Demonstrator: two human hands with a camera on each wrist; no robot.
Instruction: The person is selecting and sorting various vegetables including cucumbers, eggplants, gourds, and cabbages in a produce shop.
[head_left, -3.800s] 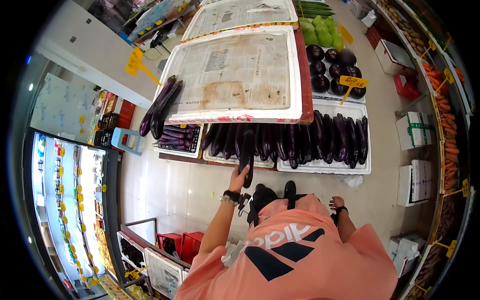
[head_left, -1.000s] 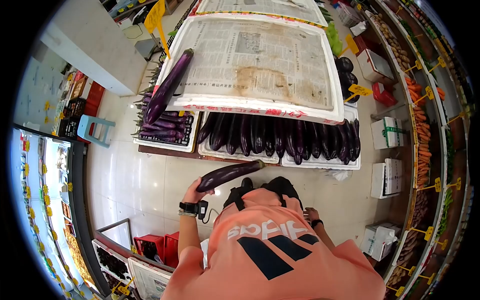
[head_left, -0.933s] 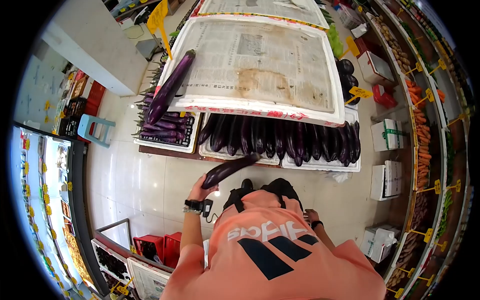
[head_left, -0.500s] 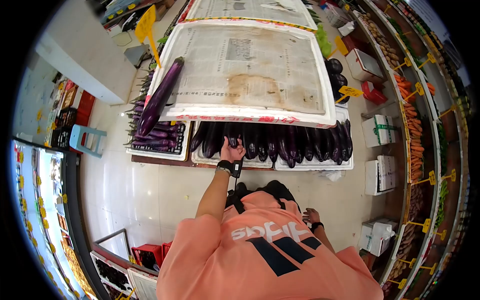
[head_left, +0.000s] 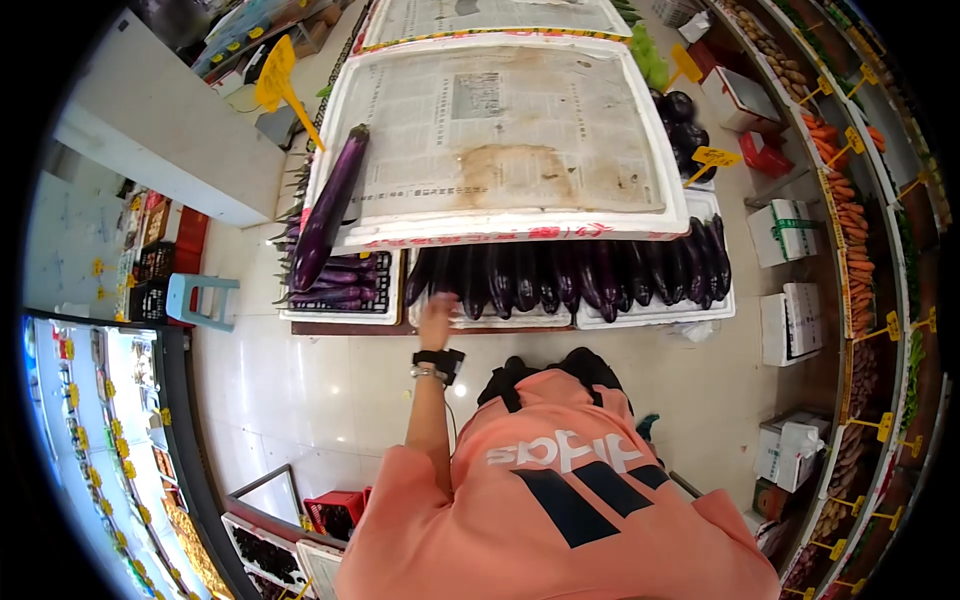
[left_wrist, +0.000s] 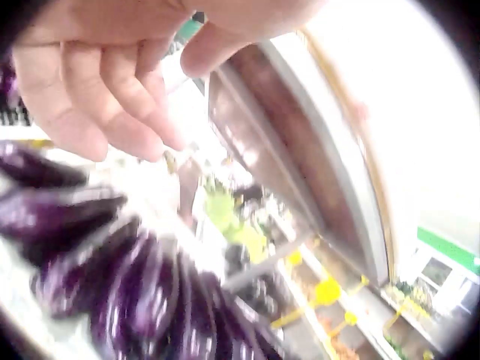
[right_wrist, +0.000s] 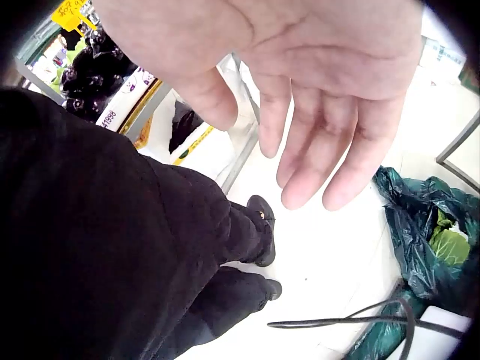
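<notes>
Glossy long purple eggplants (head_left: 600,275) lie side by side in white foam trays (head_left: 655,319). The left hand (head_left: 437,320) is just beside them, its fingers loosely bent, holding nothing; the right hand (right_wrist: 315,90) hangs open and unladen. Above, one large eggplant (head_left: 330,215) lies across the left rim of a newspaper-lined tray (head_left: 430,110). Thinner eggplants (head_left: 340,292) fill a black crate. Around stretch a pale tiled floor (head_left: 330,385) and shelves of carrots (head_left: 855,240).
</notes>
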